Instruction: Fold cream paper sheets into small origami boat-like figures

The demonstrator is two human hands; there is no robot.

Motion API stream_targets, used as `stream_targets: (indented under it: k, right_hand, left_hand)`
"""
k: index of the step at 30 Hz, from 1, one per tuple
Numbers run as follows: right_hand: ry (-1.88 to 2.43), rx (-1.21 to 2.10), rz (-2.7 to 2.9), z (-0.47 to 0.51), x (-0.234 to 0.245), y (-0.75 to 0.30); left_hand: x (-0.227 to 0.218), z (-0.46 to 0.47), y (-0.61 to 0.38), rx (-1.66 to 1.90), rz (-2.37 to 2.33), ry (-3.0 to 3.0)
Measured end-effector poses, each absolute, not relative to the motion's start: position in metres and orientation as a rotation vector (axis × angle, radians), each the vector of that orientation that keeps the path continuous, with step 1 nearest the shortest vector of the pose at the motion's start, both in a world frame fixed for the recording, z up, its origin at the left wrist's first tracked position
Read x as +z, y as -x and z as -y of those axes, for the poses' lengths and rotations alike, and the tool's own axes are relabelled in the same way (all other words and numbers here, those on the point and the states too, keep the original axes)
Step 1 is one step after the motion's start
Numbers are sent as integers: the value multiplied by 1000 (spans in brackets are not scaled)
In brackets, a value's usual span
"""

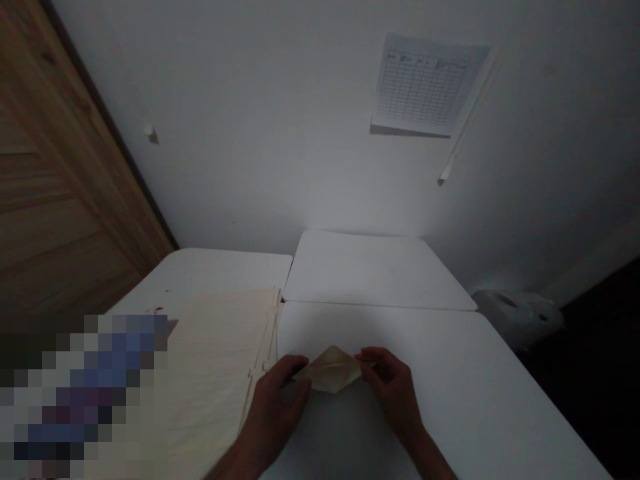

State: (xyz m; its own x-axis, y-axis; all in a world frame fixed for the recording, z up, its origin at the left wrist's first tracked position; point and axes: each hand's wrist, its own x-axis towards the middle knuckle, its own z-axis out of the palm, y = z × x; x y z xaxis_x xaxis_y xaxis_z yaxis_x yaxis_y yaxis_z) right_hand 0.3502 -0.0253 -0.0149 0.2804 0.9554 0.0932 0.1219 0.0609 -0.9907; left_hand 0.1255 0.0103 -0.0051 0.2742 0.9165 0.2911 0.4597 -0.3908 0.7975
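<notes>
A small piece of folded beige paper point(332, 371), diamond-shaped with a crease across its middle, is held up between both hands over the white table point(430, 380). My left hand point(280, 393) pinches its left corner between thumb and fingers. At the opposite corner, the fingertips of my right hand point(393, 383) are closed on the paper. To the left of my left hand lies a stack of cream paper sheets point(215, 373) with uneven right edges.
A blurred, pixelated patch point(90, 393) covers the lower left. Behind the table rises a pale wall point(260, 133) bearing a printed chart point(423, 87). A wooden door point(65, 167) stands at left, and a translucent plastic bag point(520, 317) sits beyond the table's right edge.
</notes>
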Motion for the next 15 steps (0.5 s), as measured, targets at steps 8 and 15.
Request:
stream_targets:
  k: [8,15]
  right_hand:
    - [1345,747,1227,30,-11,-344]
    - [1359,611,1350,34,-7,-339]
  left_hand:
    - [3,-9,-128,1041,-1196,-1879]
    - [2,-10,-128,1053,-1204,-1861]
